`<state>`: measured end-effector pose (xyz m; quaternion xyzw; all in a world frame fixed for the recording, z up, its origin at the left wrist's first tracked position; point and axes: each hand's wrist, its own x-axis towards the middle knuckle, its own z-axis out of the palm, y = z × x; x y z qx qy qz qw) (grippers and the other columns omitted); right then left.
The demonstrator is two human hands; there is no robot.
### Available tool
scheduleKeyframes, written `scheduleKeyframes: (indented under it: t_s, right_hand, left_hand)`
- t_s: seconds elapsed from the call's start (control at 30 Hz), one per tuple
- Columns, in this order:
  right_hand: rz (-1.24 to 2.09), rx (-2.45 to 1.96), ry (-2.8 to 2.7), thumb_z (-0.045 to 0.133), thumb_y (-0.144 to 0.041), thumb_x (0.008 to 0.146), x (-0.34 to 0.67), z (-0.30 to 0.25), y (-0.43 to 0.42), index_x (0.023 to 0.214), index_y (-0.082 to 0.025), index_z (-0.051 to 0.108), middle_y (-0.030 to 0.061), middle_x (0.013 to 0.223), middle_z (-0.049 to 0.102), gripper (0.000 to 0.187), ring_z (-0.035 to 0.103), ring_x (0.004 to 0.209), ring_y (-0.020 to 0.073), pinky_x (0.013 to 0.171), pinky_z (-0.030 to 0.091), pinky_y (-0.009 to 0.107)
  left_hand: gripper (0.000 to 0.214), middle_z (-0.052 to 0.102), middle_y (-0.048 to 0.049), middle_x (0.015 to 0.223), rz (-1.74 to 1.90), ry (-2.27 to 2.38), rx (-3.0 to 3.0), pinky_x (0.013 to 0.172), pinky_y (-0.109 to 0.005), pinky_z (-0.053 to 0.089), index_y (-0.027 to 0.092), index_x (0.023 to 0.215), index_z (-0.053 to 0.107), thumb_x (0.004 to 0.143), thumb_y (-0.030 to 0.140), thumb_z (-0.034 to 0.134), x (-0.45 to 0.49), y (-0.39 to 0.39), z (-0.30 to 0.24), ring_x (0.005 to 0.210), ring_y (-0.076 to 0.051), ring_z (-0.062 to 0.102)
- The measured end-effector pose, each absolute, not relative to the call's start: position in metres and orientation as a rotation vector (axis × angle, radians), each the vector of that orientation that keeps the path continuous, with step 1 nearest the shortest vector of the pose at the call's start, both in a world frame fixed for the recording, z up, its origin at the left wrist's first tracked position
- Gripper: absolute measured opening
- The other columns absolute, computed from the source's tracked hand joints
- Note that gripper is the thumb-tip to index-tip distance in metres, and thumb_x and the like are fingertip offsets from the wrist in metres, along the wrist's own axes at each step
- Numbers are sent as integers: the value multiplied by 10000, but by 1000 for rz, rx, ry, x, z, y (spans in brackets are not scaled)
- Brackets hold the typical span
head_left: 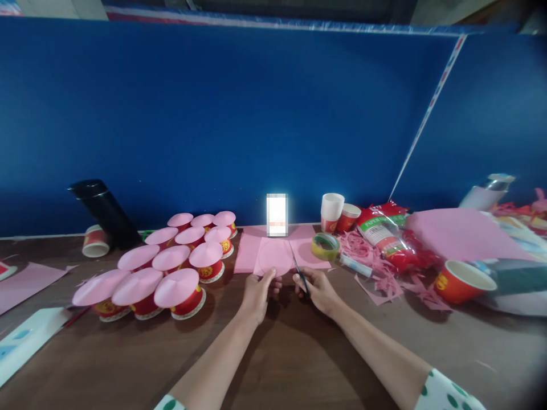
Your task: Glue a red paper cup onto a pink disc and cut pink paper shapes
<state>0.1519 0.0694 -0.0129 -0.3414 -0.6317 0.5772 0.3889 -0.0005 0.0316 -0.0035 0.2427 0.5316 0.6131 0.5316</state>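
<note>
My left hand [258,291] pinches the near edge of a pink paper piece [273,257] with a round outline, lifted a little over larger pink sheets [250,250] on the brown table. My right hand [316,287] is closed around small dark scissors [298,267], whose blades point up along the right edge of that pink piece. A roll of yellow-green tape [325,246] lies just right of the scissors.
Several upturned red paper cups topped with pink paper cones [179,287] stand at the left. A black flask [105,210] leans behind them. Stacked cups [332,212], a cup packet [387,239], pink scraps [384,282], a tipped red cup [464,280] and a glue stick [355,265] lie at the right. A blue partition [256,114] backs the table.
</note>
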Motion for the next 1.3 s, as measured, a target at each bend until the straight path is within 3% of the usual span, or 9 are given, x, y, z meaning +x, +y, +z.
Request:
scheduleKeyframes:
  t_s: [0.43, 0.73, 1.3]
  right_hand:
    - [1480, -872, -1579, 618, -448, 705, 149, -9, 67, 922, -144, 601, -46, 513, 521, 373, 459, 434, 80, 431, 369, 196]
    - [1474, -816, -1593, 603, -449, 725, 149, -15, 69, 933, -150, 592, -41, 539, 517, 364, 457, 451, 79, 450, 386, 200]
    - [1457, -827, -1621, 594, -447, 733, 150, -10, 68, 934, -133, 586, -38, 531, 516, 373, 450, 455, 76, 448, 379, 195]
  left_hand:
    - [405, 558, -19, 469, 1472, 1269, 579, 373, -191, 367, 78, 646, 621, 558, 466, 698, 0, 32, -5, 380, -75, 472]
    - [322, 566, -15, 496, 1486, 1301, 572, 368, -168, 347, 89, 624, 613, 546, 380, 726, 1, 33, -5, 406, -64, 474]
    - [319, 545, -6, 484, 1464, 1287, 554, 373, -158, 336, 81, 616, 598, 556, 367, 724, 1, 31, -1, 406, -52, 463]
